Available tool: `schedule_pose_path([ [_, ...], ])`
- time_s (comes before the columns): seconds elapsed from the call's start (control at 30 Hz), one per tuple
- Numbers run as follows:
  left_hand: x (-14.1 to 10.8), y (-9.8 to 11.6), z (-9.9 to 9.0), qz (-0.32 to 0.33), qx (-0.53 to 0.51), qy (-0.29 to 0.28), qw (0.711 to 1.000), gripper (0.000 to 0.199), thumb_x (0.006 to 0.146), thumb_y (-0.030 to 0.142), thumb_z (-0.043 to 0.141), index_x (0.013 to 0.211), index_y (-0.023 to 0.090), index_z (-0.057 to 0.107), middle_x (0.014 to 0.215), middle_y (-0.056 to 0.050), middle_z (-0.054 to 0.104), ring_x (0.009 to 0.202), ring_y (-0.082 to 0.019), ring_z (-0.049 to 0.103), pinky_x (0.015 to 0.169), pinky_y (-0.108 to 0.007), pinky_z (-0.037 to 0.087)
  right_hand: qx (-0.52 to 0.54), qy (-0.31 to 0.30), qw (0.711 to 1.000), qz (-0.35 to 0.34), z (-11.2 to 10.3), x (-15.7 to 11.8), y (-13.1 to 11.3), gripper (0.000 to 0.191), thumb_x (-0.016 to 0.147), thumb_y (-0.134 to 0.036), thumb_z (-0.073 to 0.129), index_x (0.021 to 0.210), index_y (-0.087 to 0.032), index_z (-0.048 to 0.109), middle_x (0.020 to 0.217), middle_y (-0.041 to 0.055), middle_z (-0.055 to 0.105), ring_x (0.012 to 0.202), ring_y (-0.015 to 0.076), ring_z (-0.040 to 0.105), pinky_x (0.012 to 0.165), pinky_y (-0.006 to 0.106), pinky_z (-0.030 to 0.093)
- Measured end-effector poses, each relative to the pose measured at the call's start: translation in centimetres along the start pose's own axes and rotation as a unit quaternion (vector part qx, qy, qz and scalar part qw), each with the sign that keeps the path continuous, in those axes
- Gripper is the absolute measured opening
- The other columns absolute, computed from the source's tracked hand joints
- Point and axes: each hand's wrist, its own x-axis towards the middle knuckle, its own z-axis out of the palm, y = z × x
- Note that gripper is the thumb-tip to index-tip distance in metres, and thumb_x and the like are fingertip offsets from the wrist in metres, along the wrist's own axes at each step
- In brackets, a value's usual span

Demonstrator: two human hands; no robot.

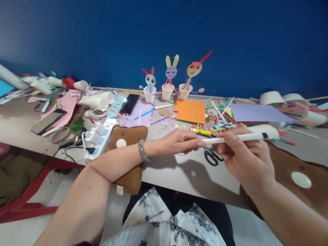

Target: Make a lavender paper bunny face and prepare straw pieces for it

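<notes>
A slim white pen with a black band near its right end lies almost level across both hands, above the table's front part. My left hand pinches its left tip between thumb and fingers. Farther along the barrel, my right hand grips it between thumb and fingers. Black-handled scissors lie on the table below the pen, their blades mostly hidden behind my right hand. Just behind the hands is a yellow marker. Beyond that lies an orange paper sheet.
Three paper cups hold paper-faced figures, including a purple rabbit, by the blue wall. A white power strip with plugs and a brown cushion are at left. Purple paper and another brown cushion are at right. A phone lies behind.
</notes>
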Motion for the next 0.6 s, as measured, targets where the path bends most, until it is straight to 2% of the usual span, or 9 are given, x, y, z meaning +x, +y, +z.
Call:
schedule_pose_path([
  [0.2,0.0,0.6,0.1,-0.013,-0.032,-0.018,0.999,0.055,0.090,0.068,0.055,0.067,0.018,0.054,0.054,0.003,0.050,0.053,-0.008,0.045,0.053,-0.024,0.037,-0.005,0.011,1.000,-0.023,0.4,-0.4,-0.9,0.019,0.076,-0.037,0.085,0.073,-0.021,0.076,0.047,-0.0009,0.056,0.042,0.0104,0.046,0.039,0.023,0.030],
  [0.33,0.1,0.5,0.2,0.003,-0.054,-0.023,0.998,0.061,0.089,0.074,0.051,0.063,0.019,0.051,0.053,0.003,0.048,0.051,-0.008,0.043,0.053,-0.024,0.038,-0.009,0.037,0.999,-0.025,0.4,-0.5,-1.2,0.019,0.074,-0.038,0.087,0.073,-0.022,0.076,0.047,-0.0011,0.056,0.044,0.0108,0.048,0.043,0.024,0.034],
  [0.47,0.2,0.4,0.2,0.013,-0.074,-0.047,0.996,0.060,0.090,0.073,0.051,0.063,0.019,0.050,0.052,0.004,0.047,0.050,-0.007,0.042,0.052,-0.024,0.037,-0.013,0.051,0.998,-0.029,0.6,-0.7,-1.7,0.021,0.073,-0.039,0.088,0.070,-0.022,0.075,0.045,-0.0017,0.053,0.045,0.0113,0.048,0.049,0.027,0.039],
  [0.6,0.1,0.4,0.3,0.000,-0.088,-0.056,0.995,0.054,0.094,0.066,0.051,0.070,0.018,0.056,0.054,0.004,0.047,0.051,-0.008,0.042,0.050,-0.022,0.036,-0.017,0.049,0.998,-0.044,0.8,-0.9,-1.9,0.020,0.072,-0.037,0.087,0.069,-0.022,0.075,0.046,-0.0015,0.053,0.044,0.0114,0.045,0.048,0.028,0.037],
])
